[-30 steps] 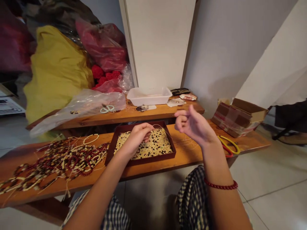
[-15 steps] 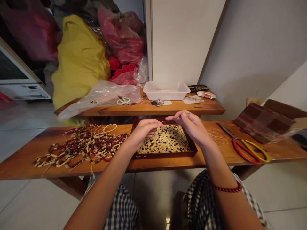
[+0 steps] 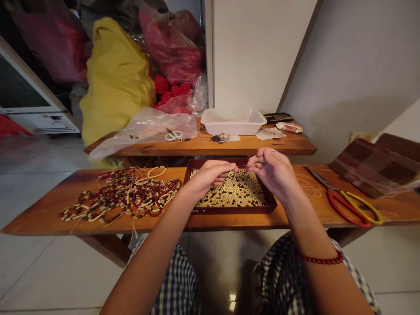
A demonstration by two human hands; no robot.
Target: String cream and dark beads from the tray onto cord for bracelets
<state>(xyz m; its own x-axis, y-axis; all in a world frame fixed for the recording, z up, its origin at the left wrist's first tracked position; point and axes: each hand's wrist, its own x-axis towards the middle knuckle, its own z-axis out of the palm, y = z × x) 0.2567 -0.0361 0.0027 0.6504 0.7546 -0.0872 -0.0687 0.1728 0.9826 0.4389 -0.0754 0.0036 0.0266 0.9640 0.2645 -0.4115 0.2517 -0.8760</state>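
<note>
1. The left hand (image 3: 215,176) is over the left part of a dark red tray (image 3: 234,211); its thumb and forefinger are together, apparently clamped on a thin thread (image 3: 242,166)
2. The right hand (image 3: 273,168) is over the tray's right side, fingers curled, its tips just beside the left's but apart; whether it grips anything I cannot tell
3. The loose beads (image 3: 243,189), mostly cream with dark ones mixed in, lie in the tray on the wooden worktop (image 3: 49,210)
4. Done, as far as can be judged: a tangled heap of beaded strands (image 3: 131,192) to the left of the tray, some closed into loops, many with thread ends trailing
5. Left, by the same judgement: plenty of beads lie unstrung, and the piece between the hands looks barely begun
6. Hard to make out: whether any bead sits on the thread, and what the thin dark line at the right hand is
7. Hidden or cut off: beads beneath the left hand, and the cardboard box (image 3: 369,164) running past the right edge
</note>
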